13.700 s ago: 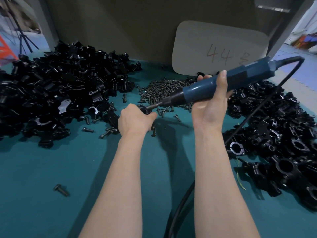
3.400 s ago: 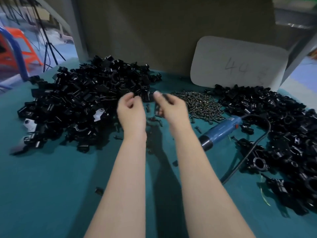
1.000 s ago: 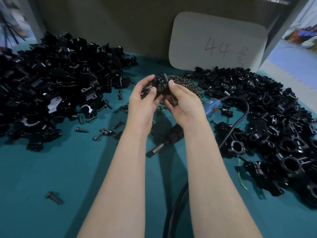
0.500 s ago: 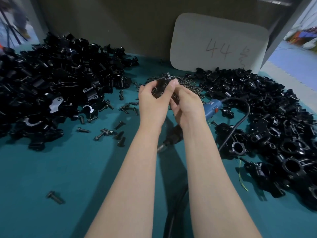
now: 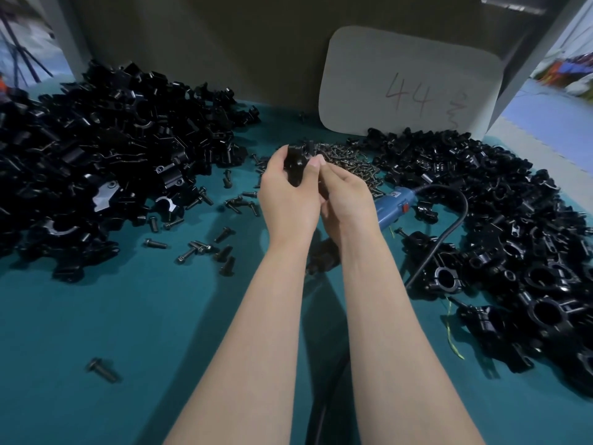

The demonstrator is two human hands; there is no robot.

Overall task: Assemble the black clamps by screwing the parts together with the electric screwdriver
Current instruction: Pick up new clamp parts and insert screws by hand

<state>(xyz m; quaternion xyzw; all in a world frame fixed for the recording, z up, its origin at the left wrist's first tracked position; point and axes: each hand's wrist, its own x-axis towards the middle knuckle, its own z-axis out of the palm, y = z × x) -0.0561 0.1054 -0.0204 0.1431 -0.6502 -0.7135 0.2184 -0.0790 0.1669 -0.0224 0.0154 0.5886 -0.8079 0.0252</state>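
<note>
While both hands work above the middle of the bench, the clamp sits pinched between them, lifted clear of the teal surface at about twelve o'clock from the wrists. The left hand is clenched around the black body from its left side, fingers curled over the top, and the right hand closes on the same piece from the right, thumb and fingertips pressed to its edge; this looks like mating two halves or seating a screw by touch, though the contact faces are hidden by the fingers. Holding it raised and close probably lets the person line up the holes before driving anything. The electric screwdriver lies untouched on the bench at three o'clock from the hands, its blue body angled toward them and its black cord looping off to the right, near enough for the right hand to grab. Loose screws are heaped just behind the hands at twelve o'clock, with a few bolts scattered at nine o'clock. Unassembled parts pile up at ten o'clock; finished-looking clamps spread at three o'clock. What shows of the held clamp is matte black, blocky, with a short stub standing upward.
</note>
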